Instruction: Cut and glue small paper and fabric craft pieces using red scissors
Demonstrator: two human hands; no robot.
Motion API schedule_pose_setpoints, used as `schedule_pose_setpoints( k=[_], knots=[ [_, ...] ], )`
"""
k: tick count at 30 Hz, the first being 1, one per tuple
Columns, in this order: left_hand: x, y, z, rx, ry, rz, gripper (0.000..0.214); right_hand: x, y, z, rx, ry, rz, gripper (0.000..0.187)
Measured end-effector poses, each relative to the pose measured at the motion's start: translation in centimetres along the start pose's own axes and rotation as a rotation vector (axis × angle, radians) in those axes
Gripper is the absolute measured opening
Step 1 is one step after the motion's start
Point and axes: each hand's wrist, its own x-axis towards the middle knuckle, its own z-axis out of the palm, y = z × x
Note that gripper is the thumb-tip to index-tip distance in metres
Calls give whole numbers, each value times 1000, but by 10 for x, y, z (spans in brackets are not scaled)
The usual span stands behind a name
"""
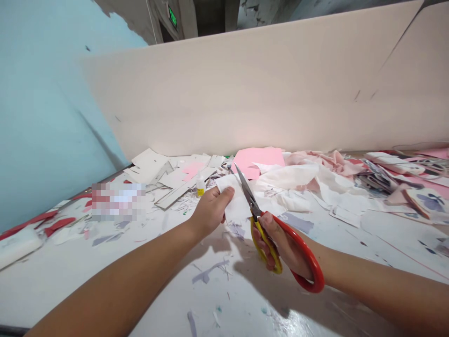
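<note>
A tall pale board [245, 93] rises in front of you beside a blue wall [52, 117] with peeling paint. Below it stretches your white work table [87, 290], strewn with offcuts and stained with faint marks. Along its back edge lie a heap of white card offcuts [147, 166], a pink sheet [257, 161], crumpled pink and white fabric [315, 171], and, at far right, a piece printed with a purple butterfly [428, 203]. Red strips [56, 224] lie near the table's left edge.

Your hands are over the middle of the table, just apart from each other. Your right hand [277, 243] grips a pair of scissors [270, 234]: its fingers [262, 250] curl around the yellow handle, while the red handle loops around the outside of the hand. The steel blades [247, 192] are only slightly parted and point away from you, up against a white sheet [235, 201], though you cannot tell whether it sits between them.

Your left hand [210, 210] holds that sheet, which could be paper or cloth, pinched near its edge, with the fingers nearly closed and the thumb [228, 194] on top. A small bottle with a yellow label [200, 186] stands just beyond your left hand.
</note>
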Motion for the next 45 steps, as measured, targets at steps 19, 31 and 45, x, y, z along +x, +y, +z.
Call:
schedule_pose_setpoints(
  k=[19,31,45],
  knots=[
    [1,1,0,-57,42,40,41,-3,-11,-1,-70,-24,-18,53],
    [-1,2,1,-63,16,31,39,-4,-11,-1,-79,-22,-23,53],
    [-1,4,-1,-26,22,31,39,-2,-4,1,-24,-17,31,53]
  ],
)
